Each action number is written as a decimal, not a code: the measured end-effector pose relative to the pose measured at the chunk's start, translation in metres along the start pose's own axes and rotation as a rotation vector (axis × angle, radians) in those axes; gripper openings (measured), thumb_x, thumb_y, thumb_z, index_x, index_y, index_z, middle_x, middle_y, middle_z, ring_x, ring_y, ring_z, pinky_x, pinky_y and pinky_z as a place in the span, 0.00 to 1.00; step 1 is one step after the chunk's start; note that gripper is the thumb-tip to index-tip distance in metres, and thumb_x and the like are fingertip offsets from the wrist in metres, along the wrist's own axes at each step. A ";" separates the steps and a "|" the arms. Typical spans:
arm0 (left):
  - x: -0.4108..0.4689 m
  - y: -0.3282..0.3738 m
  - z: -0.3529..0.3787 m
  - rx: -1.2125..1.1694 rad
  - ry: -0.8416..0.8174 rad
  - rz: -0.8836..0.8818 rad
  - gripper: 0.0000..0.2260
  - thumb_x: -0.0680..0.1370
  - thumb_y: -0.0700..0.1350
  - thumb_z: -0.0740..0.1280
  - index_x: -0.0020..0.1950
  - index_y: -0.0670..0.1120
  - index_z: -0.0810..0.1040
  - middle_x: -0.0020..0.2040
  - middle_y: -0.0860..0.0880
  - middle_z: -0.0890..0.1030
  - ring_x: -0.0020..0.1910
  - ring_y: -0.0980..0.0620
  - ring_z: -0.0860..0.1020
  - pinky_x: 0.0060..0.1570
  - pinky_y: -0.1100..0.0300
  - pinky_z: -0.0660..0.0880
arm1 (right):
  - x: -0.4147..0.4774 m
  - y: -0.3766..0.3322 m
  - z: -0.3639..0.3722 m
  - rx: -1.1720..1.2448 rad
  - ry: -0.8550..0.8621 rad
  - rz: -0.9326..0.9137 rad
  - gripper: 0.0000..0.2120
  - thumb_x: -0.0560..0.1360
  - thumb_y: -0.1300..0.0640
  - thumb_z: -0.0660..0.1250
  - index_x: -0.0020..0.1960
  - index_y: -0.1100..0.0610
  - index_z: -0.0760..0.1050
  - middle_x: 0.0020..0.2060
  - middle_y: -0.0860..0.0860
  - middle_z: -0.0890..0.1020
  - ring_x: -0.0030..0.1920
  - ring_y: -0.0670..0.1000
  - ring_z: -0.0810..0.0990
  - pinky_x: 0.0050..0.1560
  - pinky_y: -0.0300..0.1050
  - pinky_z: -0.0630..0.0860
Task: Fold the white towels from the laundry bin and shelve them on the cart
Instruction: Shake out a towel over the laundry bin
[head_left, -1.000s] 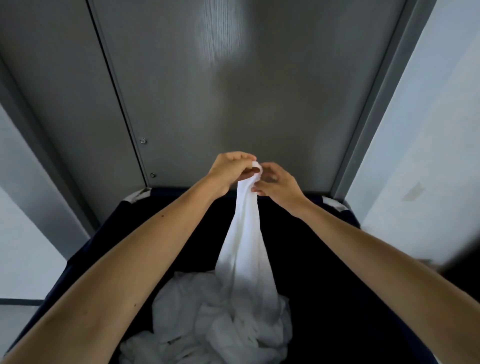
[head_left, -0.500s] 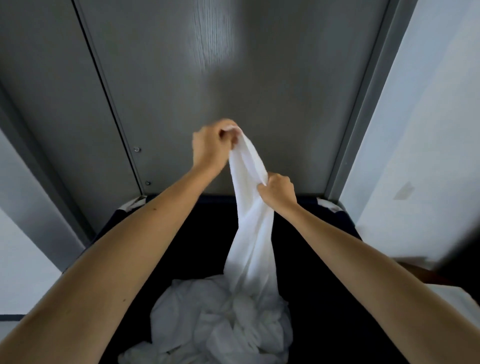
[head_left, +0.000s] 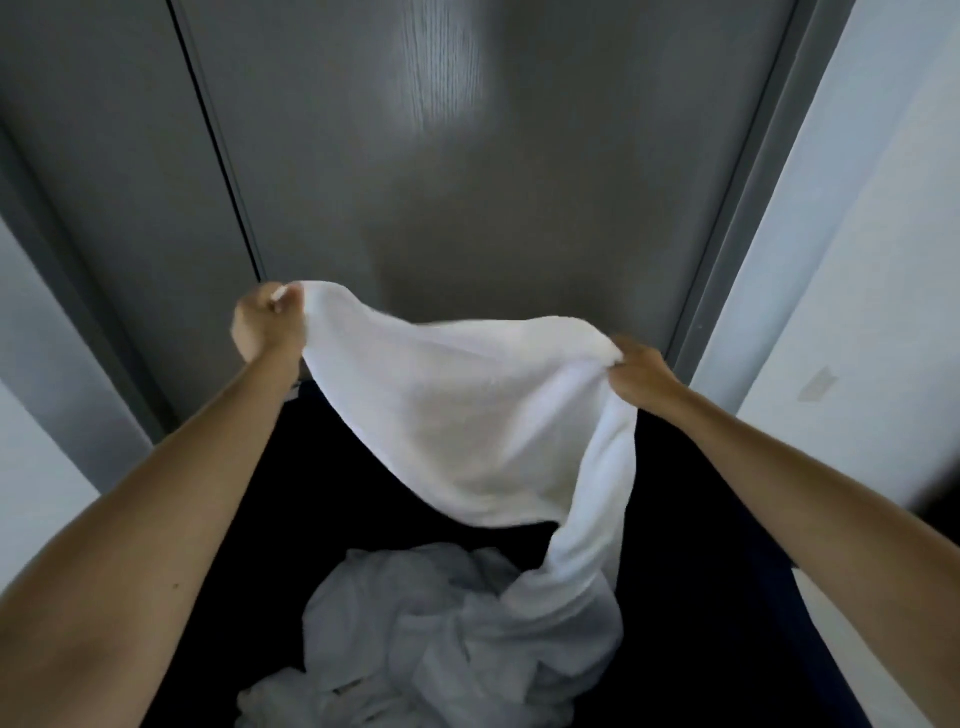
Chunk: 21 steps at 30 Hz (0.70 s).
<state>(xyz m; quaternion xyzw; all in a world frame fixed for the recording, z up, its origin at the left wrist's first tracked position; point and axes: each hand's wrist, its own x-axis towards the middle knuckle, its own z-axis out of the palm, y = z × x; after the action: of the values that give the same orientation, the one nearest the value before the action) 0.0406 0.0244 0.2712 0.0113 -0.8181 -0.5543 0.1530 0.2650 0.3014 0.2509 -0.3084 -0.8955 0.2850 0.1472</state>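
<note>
Holding a white terry towel (head_left: 467, 415) stretched between them, your hands are well apart: your left hand (head_left: 267, 325) pinches one upper corner, your right hand (head_left: 641, 376) grips the opposite edge with curled fingers. The towel hangs over the dark navy fabric laundry bin (head_left: 311, 467), its lower end trailing onto the crumpled pile of white towels (head_left: 441, 623) inside. A grey wood-grain door (head_left: 467, 182) stands behind
</note>
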 end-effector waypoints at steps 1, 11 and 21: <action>-0.010 -0.001 0.007 0.044 -0.048 0.052 0.14 0.78 0.47 0.61 0.58 0.41 0.79 0.56 0.36 0.77 0.58 0.38 0.75 0.58 0.52 0.71 | -0.003 -0.007 0.002 0.012 -0.079 -0.007 0.17 0.76 0.65 0.54 0.64 0.59 0.70 0.60 0.60 0.75 0.60 0.60 0.74 0.55 0.46 0.69; -0.081 0.011 0.047 -0.011 -0.495 0.244 0.08 0.80 0.46 0.61 0.51 0.45 0.77 0.44 0.49 0.76 0.43 0.51 0.73 0.40 0.61 0.66 | -0.004 -0.038 0.010 0.101 -0.218 -0.107 0.12 0.71 0.55 0.68 0.41 0.52 0.63 0.38 0.47 0.68 0.38 0.48 0.67 0.34 0.41 0.63; -0.134 0.023 0.064 -0.089 -0.956 0.279 0.06 0.76 0.50 0.68 0.49 0.49 0.80 0.41 0.52 0.81 0.39 0.58 0.77 0.37 0.66 0.72 | -0.013 -0.073 0.023 0.307 -0.233 -0.311 0.10 0.74 0.60 0.66 0.42 0.48 0.66 0.39 0.45 0.74 0.41 0.45 0.72 0.41 0.37 0.69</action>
<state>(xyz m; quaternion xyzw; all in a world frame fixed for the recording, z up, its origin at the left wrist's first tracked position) 0.1554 0.1161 0.2389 -0.3601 -0.7659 -0.5060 -0.1662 0.2308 0.2363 0.2751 -0.1060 -0.8894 0.4252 0.1299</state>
